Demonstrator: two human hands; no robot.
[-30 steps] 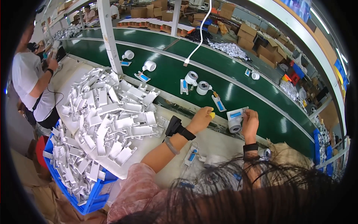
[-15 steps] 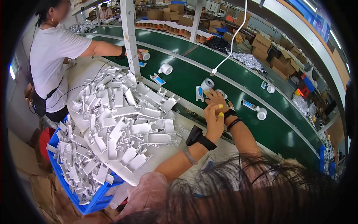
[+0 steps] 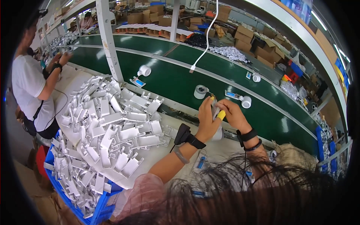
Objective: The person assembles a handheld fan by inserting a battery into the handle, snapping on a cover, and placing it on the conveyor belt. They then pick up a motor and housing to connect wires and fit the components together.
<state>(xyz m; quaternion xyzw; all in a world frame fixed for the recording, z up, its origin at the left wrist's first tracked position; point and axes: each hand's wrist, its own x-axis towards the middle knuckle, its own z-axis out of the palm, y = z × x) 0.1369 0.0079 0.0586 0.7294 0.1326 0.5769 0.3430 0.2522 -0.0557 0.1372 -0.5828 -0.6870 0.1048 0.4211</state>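
My left hand [image 3: 207,122], with yellow covers on fingertips, and my right hand [image 3: 233,115] meet above the near edge of the green conveyor belt. Between their fingers is a pale plastic part [image 3: 215,110], mostly covered by the fingers. Beneath my hands shows a white cylinder [image 3: 217,134]; whether it is joined to that part is hidden. Just beyond my fingertips, a round white cup-like housing [image 3: 200,92] with a dark inside lies on the belt. To its right is a white cylinder [image 3: 246,102] beside a small piece with a blue block [image 3: 232,94].
A large heap of white plastic covers [image 3: 112,120] lies on the table at left. More fill a blue bin [image 3: 99,213]. A metal post [image 3: 108,41] rises beside the belt, and a white cable [image 3: 207,41] hangs over it. A co-worker [image 3: 33,90] stands at far left.
My hands have drawn back from the belt with a part between them. A white cylinder and its blue-block piece left the belt spot there. The co-worker's arm has withdrawn from the belt. My view has shifted right.
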